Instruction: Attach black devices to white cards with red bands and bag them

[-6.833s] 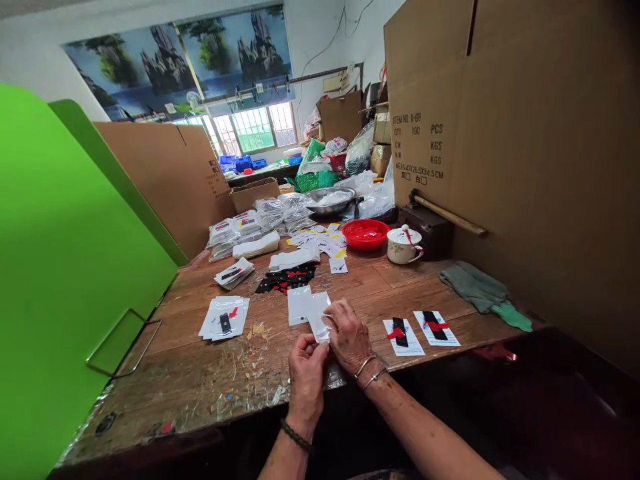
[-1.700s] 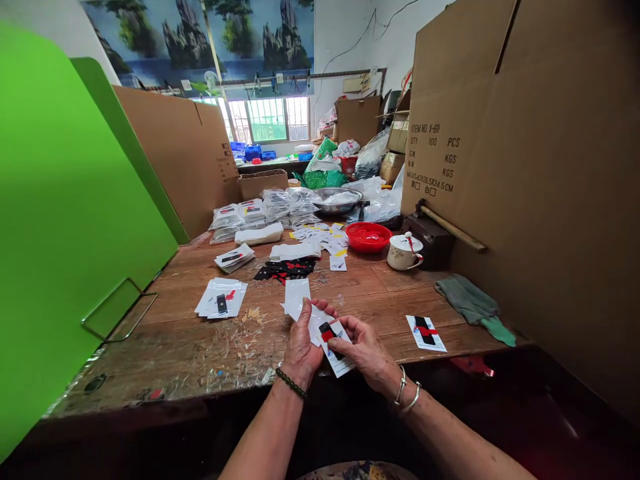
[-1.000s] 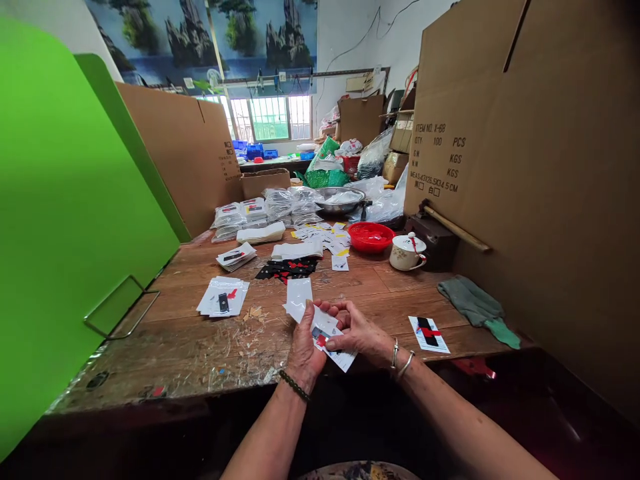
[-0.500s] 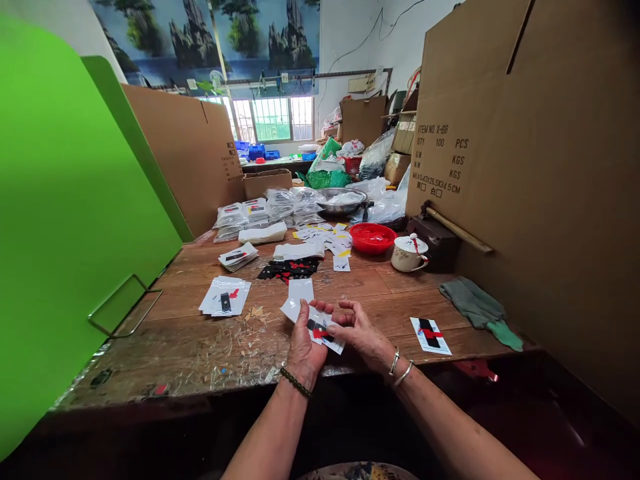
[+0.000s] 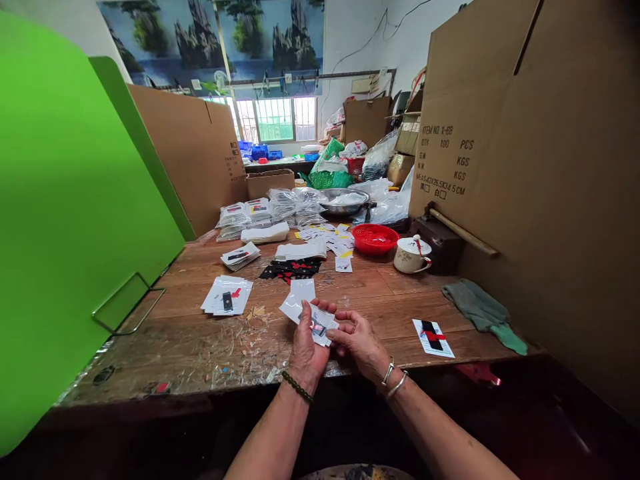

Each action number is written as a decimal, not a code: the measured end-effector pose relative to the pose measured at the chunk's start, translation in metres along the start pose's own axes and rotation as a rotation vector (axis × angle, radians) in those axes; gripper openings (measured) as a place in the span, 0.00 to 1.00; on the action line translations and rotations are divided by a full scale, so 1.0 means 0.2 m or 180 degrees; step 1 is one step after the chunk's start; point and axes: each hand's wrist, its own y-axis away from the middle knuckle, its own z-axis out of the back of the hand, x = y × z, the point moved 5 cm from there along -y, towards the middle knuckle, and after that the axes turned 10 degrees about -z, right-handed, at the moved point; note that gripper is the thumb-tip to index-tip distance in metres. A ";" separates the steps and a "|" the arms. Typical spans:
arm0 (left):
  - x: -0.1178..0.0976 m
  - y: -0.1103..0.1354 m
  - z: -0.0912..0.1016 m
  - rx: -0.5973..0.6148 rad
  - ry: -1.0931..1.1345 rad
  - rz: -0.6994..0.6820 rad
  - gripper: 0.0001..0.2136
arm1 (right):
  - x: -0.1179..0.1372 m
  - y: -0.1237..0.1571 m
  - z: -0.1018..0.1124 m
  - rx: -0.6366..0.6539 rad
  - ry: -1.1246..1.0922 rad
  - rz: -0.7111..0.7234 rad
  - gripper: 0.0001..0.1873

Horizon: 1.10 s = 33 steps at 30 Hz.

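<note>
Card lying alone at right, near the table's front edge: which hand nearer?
Right. The right hand is left of the card, not touching it; the left hand is farther left.

Lower centre: I count two hands, one left hand (image 5: 309,353) and one right hand (image 5: 361,343); held cards (image 5: 324,321) overlap, number unreadable. Worn items: one beaded bracelet (image 5: 297,387), two metal bangles (image 5: 397,385). Lower right: one loose card (image 5: 447,348) bearing one black strap (image 5: 429,327). Left of centre: two stacks of white cards (image 5: 216,300). Centre: two white bundles (image 5: 301,252), one metal pan (image 5: 345,211). Right of centre: one red basket (image 5: 375,251), one lidded mug (image 5: 410,263), one wooden handle (image 5: 463,231). Upper left: two landscape blinds (image 5: 173,43). Central heap of black pieces (image 5: 280,269): too overlapped to count from here.
</note>
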 end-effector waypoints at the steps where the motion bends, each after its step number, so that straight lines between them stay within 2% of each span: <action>1: 0.01 0.00 0.00 0.0003 0.0003 0.0003 0.10 | 0.01 0.00 0.00 -0.0051 -0.0047 0.0077 0.31; 5: 0.03 0.01 0.01 0.0036 0.0031 -0.0015 0.10 | 0.02 -0.01 -0.04 -0.0098 -0.0167 0.0164 0.31; 10: 0.02 0.02 0.03 0.0059 -0.0140 -0.0056 0.12 | 0.00 0.01 -0.09 0.0246 -0.0087 -0.0205 0.29; 13: 0.00 0.04 0.02 0.0086 -0.0025 0.0016 0.08 | 0.01 -0.01 -0.07 0.0385 -0.0310 -0.0168 0.28; 17: -0.04 0.04 0.01 0.0105 0.0105 -0.0055 0.07 | 0.03 -0.06 -0.02 0.0211 -0.0330 -0.0020 0.24; 21: 0.00 0.05 0.04 -0.0005 0.0052 0.0034 0.08 | 0.03 -0.07 -0.01 0.0016 -0.0091 0.0145 0.23; 24: 0.02 0.06 0.06 0.0019 0.0055 0.0114 0.08 | 0.04 -0.05 -0.02 0.0360 0.0198 0.0163 0.22; 27: 0.01 0.08 0.05 0.0229 0.0074 0.0254 0.09 | 0.06 -0.02 -0.02 0.0826 0.0283 0.0063 0.25; 33: -0.09 0.07 -0.03 0.0446 0.0204 0.0058 0.11 | 0.04 -0.03 -0.01 0.0726 0.0002 -0.0077 0.26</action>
